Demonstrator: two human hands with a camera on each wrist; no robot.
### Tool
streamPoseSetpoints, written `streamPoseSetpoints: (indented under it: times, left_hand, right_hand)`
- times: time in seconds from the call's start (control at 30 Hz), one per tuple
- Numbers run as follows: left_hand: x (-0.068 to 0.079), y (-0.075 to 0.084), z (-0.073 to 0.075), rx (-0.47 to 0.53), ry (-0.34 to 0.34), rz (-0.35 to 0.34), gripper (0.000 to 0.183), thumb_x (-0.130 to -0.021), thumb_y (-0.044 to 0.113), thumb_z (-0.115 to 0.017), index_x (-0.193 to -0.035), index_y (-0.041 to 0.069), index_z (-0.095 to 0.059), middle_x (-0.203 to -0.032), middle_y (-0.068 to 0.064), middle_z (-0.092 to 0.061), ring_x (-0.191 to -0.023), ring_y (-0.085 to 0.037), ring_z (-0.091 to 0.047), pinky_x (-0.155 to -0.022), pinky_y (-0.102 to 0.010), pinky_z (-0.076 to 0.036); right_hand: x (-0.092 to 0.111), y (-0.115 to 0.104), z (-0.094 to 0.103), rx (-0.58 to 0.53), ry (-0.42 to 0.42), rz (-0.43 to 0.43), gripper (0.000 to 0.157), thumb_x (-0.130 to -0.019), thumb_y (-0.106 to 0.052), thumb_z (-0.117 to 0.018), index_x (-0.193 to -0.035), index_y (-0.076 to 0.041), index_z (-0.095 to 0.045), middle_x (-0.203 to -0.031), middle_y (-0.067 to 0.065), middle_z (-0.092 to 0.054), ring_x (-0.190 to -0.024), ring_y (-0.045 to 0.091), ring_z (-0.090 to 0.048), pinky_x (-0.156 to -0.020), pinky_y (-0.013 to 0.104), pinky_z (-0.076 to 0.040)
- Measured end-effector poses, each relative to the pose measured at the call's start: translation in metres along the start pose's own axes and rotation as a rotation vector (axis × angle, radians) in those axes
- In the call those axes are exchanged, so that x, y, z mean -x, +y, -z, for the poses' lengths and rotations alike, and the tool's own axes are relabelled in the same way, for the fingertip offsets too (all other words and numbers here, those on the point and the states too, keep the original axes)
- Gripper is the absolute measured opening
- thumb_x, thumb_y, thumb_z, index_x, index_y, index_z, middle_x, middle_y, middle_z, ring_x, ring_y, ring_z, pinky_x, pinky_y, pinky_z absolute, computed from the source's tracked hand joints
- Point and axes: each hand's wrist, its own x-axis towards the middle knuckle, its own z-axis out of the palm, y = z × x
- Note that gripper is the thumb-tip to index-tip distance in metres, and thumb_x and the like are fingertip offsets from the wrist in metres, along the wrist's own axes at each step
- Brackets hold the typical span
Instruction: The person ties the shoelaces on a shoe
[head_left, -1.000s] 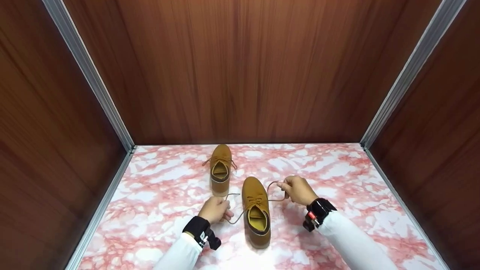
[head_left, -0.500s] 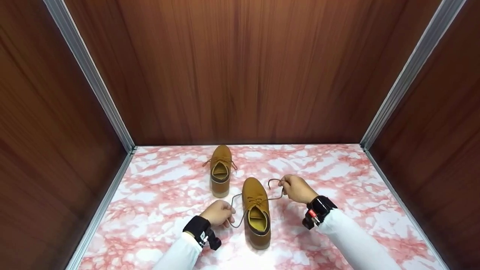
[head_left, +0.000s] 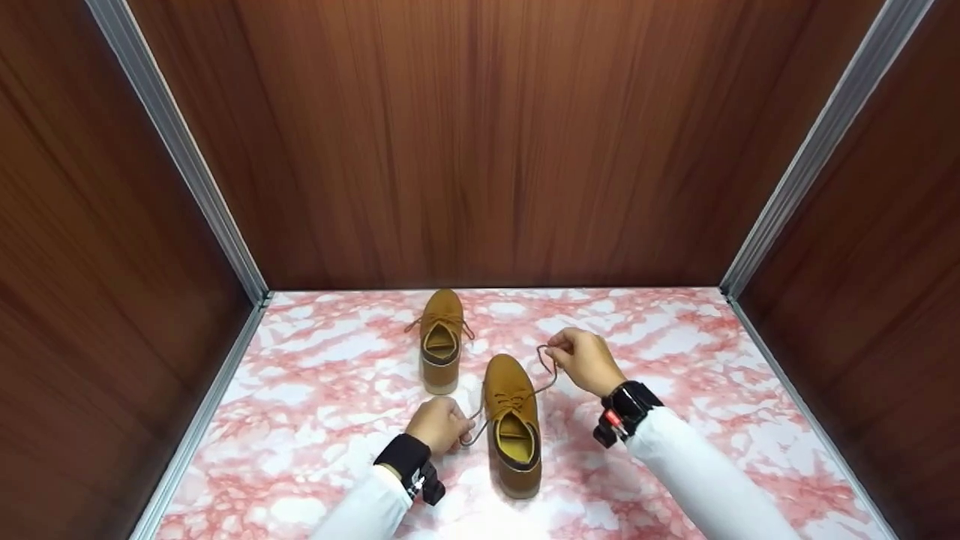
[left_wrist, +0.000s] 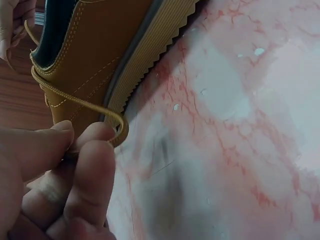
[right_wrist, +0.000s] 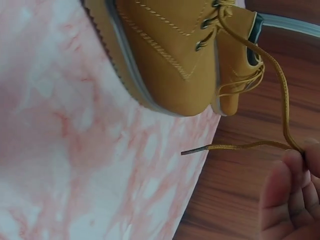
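Note:
A tan lace-up shoe point(head_left: 510, 420) stands upright on the table between my hands, toe pointing away. On its left side my left hand point(head_left: 439, 425) pinches one end of the shoelace point(left_wrist: 82, 101) between thumb and fingers; the lace bends in a loop beside the sole in the left wrist view. Right of the toe, my right hand point(head_left: 589, 360) pinches the other lace end point(right_wrist: 280, 85) between thumb and fingertips. Its dark tip point(right_wrist: 195, 150) sticks out past the fingers in the right wrist view. Both lace ends run back to the eyelets.
A matching shoe point(head_left: 441, 337) stands farther back on the left, its lace tied in a bow. The table point(head_left: 315, 450) has a pink and white marbled top. Brown wood-grain panels point(head_left: 480, 150) with metal corner strips point(head_left: 217, 195) enclose it at the back and sides.
My right hand has moved forward and slightly left with its lace end. The left hand has shifted slightly to the right, nearer the shoe. Both shoes have stayed in place.

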Motion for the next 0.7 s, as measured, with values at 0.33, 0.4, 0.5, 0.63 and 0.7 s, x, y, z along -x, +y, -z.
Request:
streamPoseSetpoints:
  times: [0.33, 0.4, 0.5, 0.63, 0.7]
  left_hand:
    - [0.0, -0.001, -0.003, -0.05, 0.07, -0.048, 0.025, -0.093, 0.021, -0.075, -0.069, 0.014, -0.071, -0.064, 0.003, -0.073, -0.056, -0.007, -0.06, -0.057, -0.025, -0.046]
    - [0.0, -0.002, -0.003, -0.053, 0.077, -0.051, 0.026, -0.093, 0.021, -0.075, -0.069, 0.014, -0.071, -0.064, 0.004, -0.073, -0.057, -0.007, -0.061, -0.06, -0.025, -0.048]
    - [0.0, -0.003, -0.004, -0.049, 0.083, -0.051, 0.026, -0.093, 0.021, -0.075, -0.069, 0.015, -0.07, -0.064, 0.003, -0.074, -0.057, -0.006, -0.063, -0.063, -0.026, -0.05]
    - [-0.001, -0.004, -0.005, -0.049, 0.098, -0.055, 0.025, -0.093, 0.02, -0.075, -0.07, 0.014, -0.071, -0.065, 0.001, -0.075, -0.057, -0.006, -0.065, -0.065, -0.026, -0.051]
    - [0.0, -0.004, -0.006, -0.038, 0.098, -0.047, 0.024, -0.094, 0.02, -0.074, -0.071, 0.014, -0.072, -0.066, 0.001, -0.075, -0.058, -0.007, -0.067, -0.066, -0.025, -0.052]
  right_hand:
    - [-0.014, -0.042, -0.028, -0.002, 0.06, 0.075, 0.008, -0.092, -0.013, -0.078, -0.085, -0.013, -0.074, -0.082, 0.001, -0.076, -0.075, 0.011, -0.067, -0.074, 0.03, -0.057]
    - [-0.014, -0.05, -0.036, -0.031, 0.009, 0.111, 0.005, -0.093, -0.013, -0.077, -0.089, -0.012, -0.076, -0.087, 0.002, -0.078, -0.079, 0.013, -0.069, -0.077, 0.032, -0.059]
    - [-0.012, -0.057, -0.046, -0.078, -0.114, 0.164, 0.004, -0.095, -0.014, -0.075, -0.097, -0.012, -0.077, -0.096, 0.003, -0.079, -0.087, 0.016, -0.073, -0.083, 0.034, -0.061]
    - [-0.008, -0.053, -0.05, -0.098, -0.177, 0.204, 0.007, -0.096, -0.011, -0.073, -0.102, -0.011, -0.078, -0.102, 0.006, -0.079, -0.093, 0.019, -0.074, -0.088, 0.036, -0.061]
    - [-0.006, -0.047, -0.047, -0.088, -0.149, 0.208, 0.006, -0.096, -0.009, -0.073, -0.1, -0.009, -0.078, -0.1, 0.007, -0.079, -0.092, 0.019, -0.073, -0.086, 0.036, -0.061]
